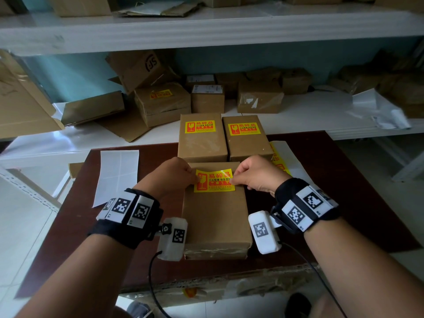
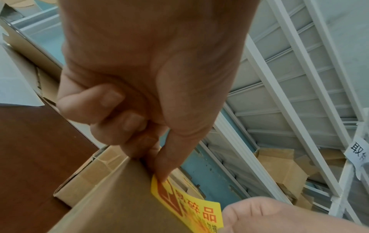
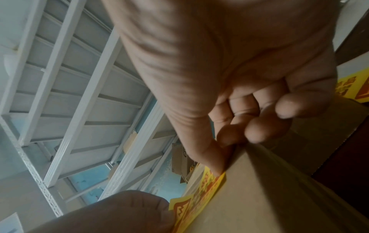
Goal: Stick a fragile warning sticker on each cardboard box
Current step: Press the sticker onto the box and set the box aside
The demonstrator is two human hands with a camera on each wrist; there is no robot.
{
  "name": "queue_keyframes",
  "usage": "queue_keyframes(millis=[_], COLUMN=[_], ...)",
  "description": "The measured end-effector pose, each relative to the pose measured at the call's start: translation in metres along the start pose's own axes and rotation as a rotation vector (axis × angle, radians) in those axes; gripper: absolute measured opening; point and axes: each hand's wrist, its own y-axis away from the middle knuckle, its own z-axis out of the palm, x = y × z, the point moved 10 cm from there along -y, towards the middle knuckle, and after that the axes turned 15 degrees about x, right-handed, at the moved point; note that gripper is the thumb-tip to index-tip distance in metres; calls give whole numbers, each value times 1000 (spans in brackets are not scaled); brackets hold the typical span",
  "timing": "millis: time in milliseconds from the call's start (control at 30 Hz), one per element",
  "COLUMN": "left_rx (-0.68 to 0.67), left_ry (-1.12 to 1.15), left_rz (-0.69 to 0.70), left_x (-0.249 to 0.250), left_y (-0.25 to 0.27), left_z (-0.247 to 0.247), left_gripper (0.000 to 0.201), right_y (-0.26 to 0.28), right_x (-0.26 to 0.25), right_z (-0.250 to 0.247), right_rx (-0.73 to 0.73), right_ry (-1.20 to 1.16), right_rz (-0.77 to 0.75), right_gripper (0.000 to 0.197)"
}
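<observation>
Your left hand (image 1: pixel 171 177) pinches the left end of the yellow sticker (image 1: pixel 214 181) and your right hand (image 1: pixel 254 174) pinches its right end, other fingers curled. The sticker lies on the far part of the near box (image 1: pixel 215 216), its long axis across the box, and its far edge is lifted a little. The long axis of the near box points away from you. Beyond this box stand two labelled boxes (image 1: pixel 202 143), side by side on the brown table (image 1: pixel 358 180)
</observation>
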Motion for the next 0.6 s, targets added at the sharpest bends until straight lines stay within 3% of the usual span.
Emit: queue_keyframes(millis=[433, 600], left_rx=[-6, 19], left_ry=[-46, -133], left_rz=[30, 24], left_x=[4, -5], left_y=[2, -1], left_z=[-2, -6], left_gripper=[14, 27], right_y=[-1, -5], right_x=[-2, 3], right_z=[1, -2], right_rx=[19, 47], right_ry=[20, 27], right_rz=[-57, -36], right_gripper=[14, 27])
